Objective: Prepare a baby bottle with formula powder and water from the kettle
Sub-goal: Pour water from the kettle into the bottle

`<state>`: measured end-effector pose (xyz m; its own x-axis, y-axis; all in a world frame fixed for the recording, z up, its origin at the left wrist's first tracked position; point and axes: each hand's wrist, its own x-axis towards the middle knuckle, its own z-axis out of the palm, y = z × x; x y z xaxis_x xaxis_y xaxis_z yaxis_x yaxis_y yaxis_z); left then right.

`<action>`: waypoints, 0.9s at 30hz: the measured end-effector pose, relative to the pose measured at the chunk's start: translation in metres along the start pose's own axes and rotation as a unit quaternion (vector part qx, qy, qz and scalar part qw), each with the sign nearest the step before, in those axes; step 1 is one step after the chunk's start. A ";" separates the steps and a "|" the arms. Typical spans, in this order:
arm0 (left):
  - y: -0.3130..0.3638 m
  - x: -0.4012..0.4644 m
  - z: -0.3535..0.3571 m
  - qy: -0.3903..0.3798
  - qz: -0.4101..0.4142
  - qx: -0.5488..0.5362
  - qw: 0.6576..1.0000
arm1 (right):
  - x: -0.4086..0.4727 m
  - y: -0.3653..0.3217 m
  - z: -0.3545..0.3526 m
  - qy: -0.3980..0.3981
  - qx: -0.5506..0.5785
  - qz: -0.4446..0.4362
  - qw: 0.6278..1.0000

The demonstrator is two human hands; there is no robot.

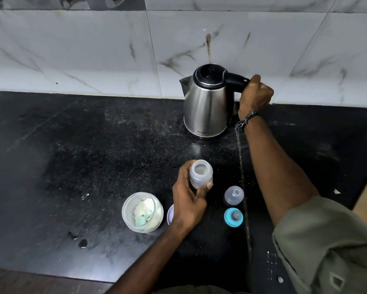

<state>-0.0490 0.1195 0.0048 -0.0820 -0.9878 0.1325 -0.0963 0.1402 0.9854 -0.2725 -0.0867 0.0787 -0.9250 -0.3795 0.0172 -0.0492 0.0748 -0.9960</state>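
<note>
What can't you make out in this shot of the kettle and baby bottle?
All in the head view:
- Water level in the kettle: closed lid and steel wall hide it.
- Purple lid: mostly behind the left hand.
- Kettle handle: wrapped by the right hand.
- Bottle contents: too small.

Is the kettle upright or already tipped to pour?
Upright. The kettle stands flat on the counter, lid shut, the right hand gripping its handle. The left hand holds the open bottle.

1 kettle [208, 107], 1 bottle [200, 174], 1 powder jar [142, 212], 2 caps [234, 195]
</note>
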 end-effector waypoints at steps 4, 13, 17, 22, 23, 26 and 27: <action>0.002 -0.001 0.001 0.003 0.003 -0.005 1.000 | -0.003 -0.001 -0.005 -0.008 0.001 0.025 1.000; 0.012 -0.008 -0.005 -0.008 0.020 0.004 1.000 | -0.006 -0.004 -0.026 -0.057 -0.024 0.008 0.998; 0.018 -0.014 -0.012 -0.013 0.036 0.011 0.999 | -0.012 -0.007 -0.045 -0.003 0.005 0.017 1.000; 0.024 -0.021 -0.016 -0.021 0.037 0.003 0.999 | -0.033 -0.010 -0.084 0.033 0.072 -0.036 0.996; 0.025 -0.023 -0.016 -0.026 0.034 -0.001 0.999 | -0.038 -0.008 -0.094 0.026 0.080 -0.048 0.995; 0.023 -0.030 -0.019 -0.045 0.025 -0.010 0.999 | -0.061 0.001 -0.125 -0.004 0.053 -0.081 0.995; 0.022 -0.033 -0.021 -0.047 0.024 -0.009 0.999 | -0.071 0.005 -0.136 -0.017 0.036 -0.096 0.995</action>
<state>-0.0280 0.1539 0.0243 -0.1782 -0.9691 0.1705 -0.0724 0.1857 0.9799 -0.2582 0.0661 0.0846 -0.8875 -0.4118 0.2068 -0.1960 -0.0687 -0.9782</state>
